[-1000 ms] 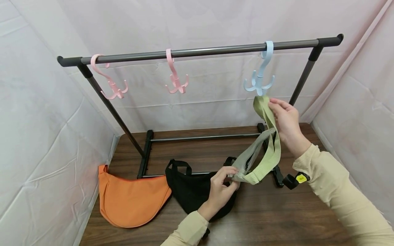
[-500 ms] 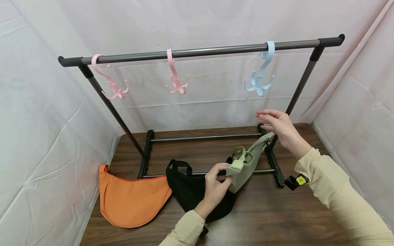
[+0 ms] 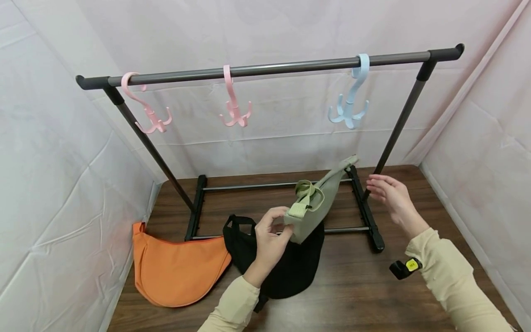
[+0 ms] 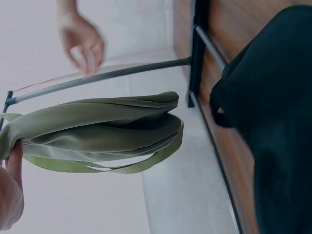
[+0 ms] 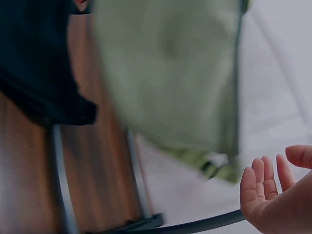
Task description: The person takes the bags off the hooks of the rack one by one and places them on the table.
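My left hand [image 3: 269, 242] pinches the near corner of a sage-green bag [image 3: 321, 210], which slants up and away over the black bag [image 3: 296, 272]. Its light green strap [image 3: 307, 191] bunches at the near end. In the left wrist view, the bag [image 4: 97, 122] stretches out from my fingers with the strap looped along one side. To the right of the bag, my right hand [image 3: 394, 198] is held in the air, touching nothing, its fingers loosely bent. The right wrist view shows that hand [image 5: 278, 195] apart from the green bag [image 5: 170, 73].
A dark garment rack [image 3: 290, 69] spans the scene. From its bar hang a blue hook [image 3: 350, 101], a pink hook [image 3: 236, 108] and another pink hook [image 3: 152, 115]. An orange bag [image 3: 178, 272] lies at left on the wooden surface [image 3: 356, 295]. White cloth walls enclose the area.
My right hand has let go of the light green strap below the blue hook and moved down and right. The strap has dropped onto the bag, which my left hand has carried left.
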Available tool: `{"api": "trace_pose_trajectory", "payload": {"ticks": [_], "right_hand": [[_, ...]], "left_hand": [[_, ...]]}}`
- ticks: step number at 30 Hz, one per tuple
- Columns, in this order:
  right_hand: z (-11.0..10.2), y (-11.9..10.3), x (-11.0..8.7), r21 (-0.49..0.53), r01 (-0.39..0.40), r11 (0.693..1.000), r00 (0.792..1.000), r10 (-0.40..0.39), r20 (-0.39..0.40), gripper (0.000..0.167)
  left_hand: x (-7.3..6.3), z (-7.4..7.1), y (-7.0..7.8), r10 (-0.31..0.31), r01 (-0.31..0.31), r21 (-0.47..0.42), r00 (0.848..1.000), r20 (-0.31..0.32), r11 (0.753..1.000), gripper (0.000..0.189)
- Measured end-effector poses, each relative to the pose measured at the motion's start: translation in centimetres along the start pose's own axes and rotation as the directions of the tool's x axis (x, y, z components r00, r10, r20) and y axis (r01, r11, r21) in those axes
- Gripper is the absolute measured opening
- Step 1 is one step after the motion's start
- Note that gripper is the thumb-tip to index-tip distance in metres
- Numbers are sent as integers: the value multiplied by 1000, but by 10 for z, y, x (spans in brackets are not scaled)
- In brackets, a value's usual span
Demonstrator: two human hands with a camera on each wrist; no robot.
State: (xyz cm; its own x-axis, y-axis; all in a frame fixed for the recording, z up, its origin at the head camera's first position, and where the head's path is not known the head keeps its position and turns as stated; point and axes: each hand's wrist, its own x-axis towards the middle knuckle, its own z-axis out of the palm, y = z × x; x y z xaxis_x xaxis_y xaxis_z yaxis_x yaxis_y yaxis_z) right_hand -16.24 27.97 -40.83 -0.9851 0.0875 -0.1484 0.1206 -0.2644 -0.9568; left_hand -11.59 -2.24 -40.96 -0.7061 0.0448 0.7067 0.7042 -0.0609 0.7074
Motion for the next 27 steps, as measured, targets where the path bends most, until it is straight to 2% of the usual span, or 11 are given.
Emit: {"api": "trace_pose_trajectory", "payload": {"ticks": [3,10,13,17,22,24,27], "right_hand": [[-4,20,1,21,-46,999,999,46,0,14],[0,60,11,50,-145,988,989,144,25,34],[5,72,18,89,-175,981,984,171,54,37],[14,84,28,150,-219,964,972,202,120,32],[21,93,34,265,-246,932,956,189,223,18],[22,93,34,273,-231,934,957,169,235,18],[20,92,33,265,-206,942,966,152,208,22]], "left_hand": [[5,-5,4,24,-24,3,1000,-9,1000,25],[1,-10,-13,13,-14,-24,1000,-25,1000,27],[1,-11,-11,13,-14,-28,1000,-27,1000,26],[0,-12,-8,15,-16,-47,1000,-22,999,25],[0,-13,-7,26,-27,-81,1000,-9,996,24],[1,-15,-8,20,-21,-93,1000,-12,995,24],[2,-20,-12,-2,-1,-96,1000,-26,995,24]]}}
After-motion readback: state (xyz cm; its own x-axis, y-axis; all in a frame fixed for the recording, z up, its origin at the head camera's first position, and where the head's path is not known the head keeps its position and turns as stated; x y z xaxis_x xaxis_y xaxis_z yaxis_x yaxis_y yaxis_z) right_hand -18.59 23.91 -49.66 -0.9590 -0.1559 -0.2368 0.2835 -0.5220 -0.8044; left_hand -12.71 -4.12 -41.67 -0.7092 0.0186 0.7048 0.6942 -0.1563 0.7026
